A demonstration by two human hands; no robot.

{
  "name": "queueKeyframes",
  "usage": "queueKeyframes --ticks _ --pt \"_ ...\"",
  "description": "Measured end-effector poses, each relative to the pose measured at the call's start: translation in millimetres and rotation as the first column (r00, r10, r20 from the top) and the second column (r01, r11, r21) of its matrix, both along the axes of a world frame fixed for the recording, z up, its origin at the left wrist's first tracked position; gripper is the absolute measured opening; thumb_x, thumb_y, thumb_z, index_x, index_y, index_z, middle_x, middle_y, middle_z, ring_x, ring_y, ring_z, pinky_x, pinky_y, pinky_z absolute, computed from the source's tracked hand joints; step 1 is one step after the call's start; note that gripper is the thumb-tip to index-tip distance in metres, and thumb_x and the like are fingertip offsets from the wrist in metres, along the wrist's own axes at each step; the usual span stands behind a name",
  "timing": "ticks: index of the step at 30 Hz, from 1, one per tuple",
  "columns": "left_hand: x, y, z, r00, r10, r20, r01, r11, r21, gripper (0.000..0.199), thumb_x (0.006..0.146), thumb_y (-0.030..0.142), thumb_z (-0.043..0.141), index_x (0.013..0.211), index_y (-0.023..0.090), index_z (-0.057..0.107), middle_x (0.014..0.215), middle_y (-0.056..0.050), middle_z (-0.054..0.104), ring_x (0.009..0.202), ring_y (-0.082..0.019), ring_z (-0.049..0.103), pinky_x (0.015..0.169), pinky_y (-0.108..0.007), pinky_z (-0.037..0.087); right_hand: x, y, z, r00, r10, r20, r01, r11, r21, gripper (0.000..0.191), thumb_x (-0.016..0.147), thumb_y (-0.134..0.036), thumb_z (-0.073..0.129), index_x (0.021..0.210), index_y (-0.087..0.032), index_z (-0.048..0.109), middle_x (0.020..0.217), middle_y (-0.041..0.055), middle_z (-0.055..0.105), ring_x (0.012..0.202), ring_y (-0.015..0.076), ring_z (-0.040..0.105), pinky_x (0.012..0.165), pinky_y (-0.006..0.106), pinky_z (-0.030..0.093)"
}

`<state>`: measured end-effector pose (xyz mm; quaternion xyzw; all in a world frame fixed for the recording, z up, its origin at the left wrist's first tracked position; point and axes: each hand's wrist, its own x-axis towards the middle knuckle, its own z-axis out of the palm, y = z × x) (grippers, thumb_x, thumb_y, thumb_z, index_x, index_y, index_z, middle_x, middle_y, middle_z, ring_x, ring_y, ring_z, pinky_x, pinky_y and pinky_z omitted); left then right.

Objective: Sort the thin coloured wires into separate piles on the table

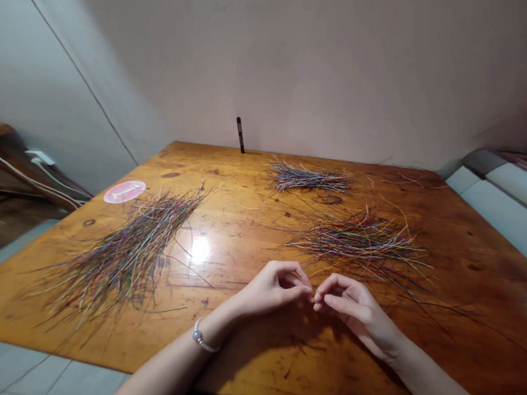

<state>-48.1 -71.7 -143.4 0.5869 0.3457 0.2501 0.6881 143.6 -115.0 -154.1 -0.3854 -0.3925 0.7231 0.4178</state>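
Observation:
My left hand [277, 290] and my right hand [354, 307] meet above the front part of the table, their fingertips nearly touching. On each, thumb and forefinger are pinched together. Whatever lies between the fingertips is too small to make out. Just beyond my hands is a loose heap of thin multicoloured wires [361, 242], some strands reaching out to the right. A larger bundle of coloured wires [131, 256] lies slantwise on the left. Farther back sits a smaller bundle of bluish and white wires [310, 179].
The wooden table [241, 245] stands against a pale wall. A dark pen-like stick [240, 135] stands upright at its back edge. A pink oval label [124, 192] lies at the left, and stray strands [415, 180] lie at the back right. Cables [56, 185] run beyond the left side.

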Motion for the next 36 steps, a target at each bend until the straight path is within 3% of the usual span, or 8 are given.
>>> queueKeyframes --ticks 5,10,19,28,36 --pt "-0.3 -0.3 -0.5 0.999 -0.001 0.033 0.002 1.0 -0.021 0.018 0.078 0.026 0.066 0.076 0.01 0.059 0.066 -0.005 0.068 0.056 -0.008 0.058 0.054 -0.017 0.041 0.8 0.5 -1.8 0.999 0.001 0.043 -0.004 0.998 0.056 0.011 0.073 -0.023 0.074 0.081 -0.019 0.068 0.08 0.0016 0.07 0.076 0.0119 0.065 0.074 0.023 0.05" --pt "-1.3 -0.7 -0.5 0.999 0.009 0.039 -0.008 0.999 -0.033 0.021 0.077 0.029 0.068 0.074 0.011 0.059 0.061 -0.003 0.065 0.054 -0.008 0.057 0.052 -0.016 0.039 -0.8 1.0 -3.2 0.975 -0.035 0.217 -0.018 0.972 0.234 0.008 0.072 -0.023 0.074 0.079 -0.02 0.071 0.078 0.0017 0.071 0.074 0.0123 0.065 0.071 0.022 0.05" --pt "-0.4 -1.8 1.3 1.0 0.01 0.014 -0.011 0.999 0.033 0.019 0.079 0.029 0.066 0.075 0.011 0.06 0.066 -0.003 0.065 0.058 -0.008 0.058 0.054 -0.017 0.041 -0.2 -4.0 -2.4 0.856 -0.306 0.415 0.082 0.875 0.476 0.006 0.076 -0.027 0.069 0.076 -0.021 0.072 0.075 0.0022 0.072 0.07 0.0144 0.065 0.066 0.022 0.051" --pt "1.0 -3.6 2.8 0.996 0.085 -0.037 -0.082 0.994 0.067 0.02 0.075 0.029 0.07 0.073 0.011 0.063 0.06 0.001 0.061 0.055 -0.006 0.051 0.051 -0.016 0.036 -0.5 -2.2 -4.1 0.828 -0.347 0.441 0.181 0.909 0.376 0.017 0.078 -0.035 0.066 0.076 -0.019 0.07 0.07 0.0029 0.071 0.065 0.0152 0.066 0.064 0.023 0.052" --pt "0.6 -2.8 0.6 0.993 0.083 -0.086 -0.067 0.983 0.173 0.021 0.077 0.031 0.067 0.074 0.011 0.064 0.061 0.002 0.057 0.054 -0.006 0.045 0.05 -0.017 0.032 0.2 -0.1 -4.7 0.827 -0.306 0.472 0.156 0.93 0.332 0.022 0.079 -0.038 0.064 0.075 -0.017 0.067 0.069 0.0033 0.069 0.062 0.0149 0.064 0.062 0.024 0.051"
